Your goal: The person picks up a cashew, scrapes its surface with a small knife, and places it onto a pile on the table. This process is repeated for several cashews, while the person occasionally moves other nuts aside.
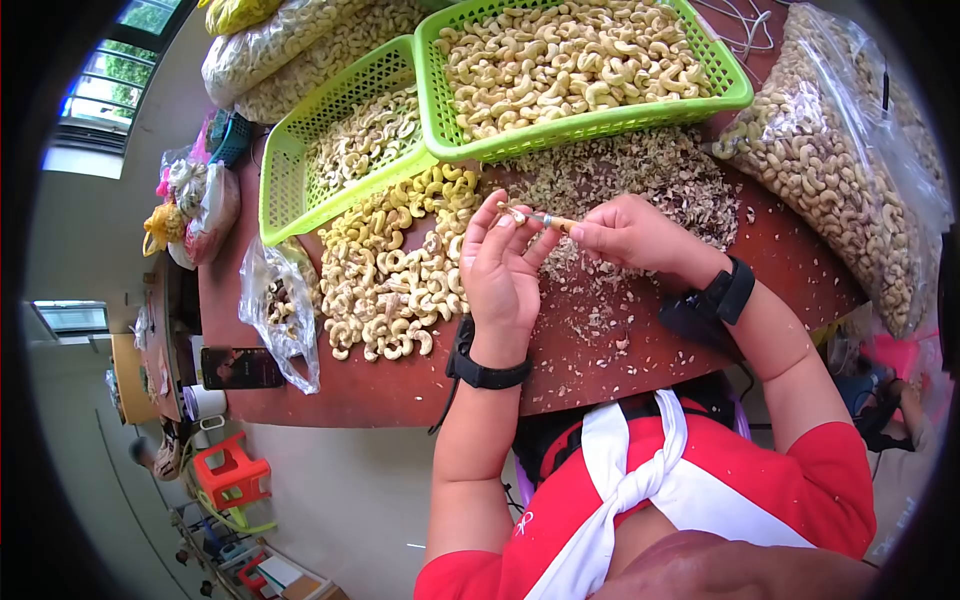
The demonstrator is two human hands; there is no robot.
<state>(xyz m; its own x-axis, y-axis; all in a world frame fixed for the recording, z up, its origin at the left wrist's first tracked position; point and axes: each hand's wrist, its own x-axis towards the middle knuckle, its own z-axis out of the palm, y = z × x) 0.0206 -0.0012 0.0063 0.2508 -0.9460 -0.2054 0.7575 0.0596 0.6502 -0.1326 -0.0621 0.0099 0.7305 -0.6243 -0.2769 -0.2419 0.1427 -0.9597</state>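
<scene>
My left hand point(502, 275), palm up, pinches a small cashew point(517, 215) between thumb and fingertips. In my right hand point(635, 235) is a small knife point(562, 224) with a wooden handle, its tip touching the cashew. Left of my left hand, a pile of loose cashews point(385, 285) lies on the red-brown table point(390, 390). Flakes of peeled skin point(640, 175) are spread beyond and under my hands. Farther back stands a large green basket point(590, 118) full of cashews, beside a lighter green basket point(310, 212) partly filled with cashews.
A large clear bag of cashews point(820, 180) leans at the right. At the left lie a small plastic bag point(272, 310) with dark pieces and a phone point(242, 368), near a white mug point(205, 402). Full sacks point(270, 60) stand at the back left. A red stool point(232, 470) is on the floor.
</scene>
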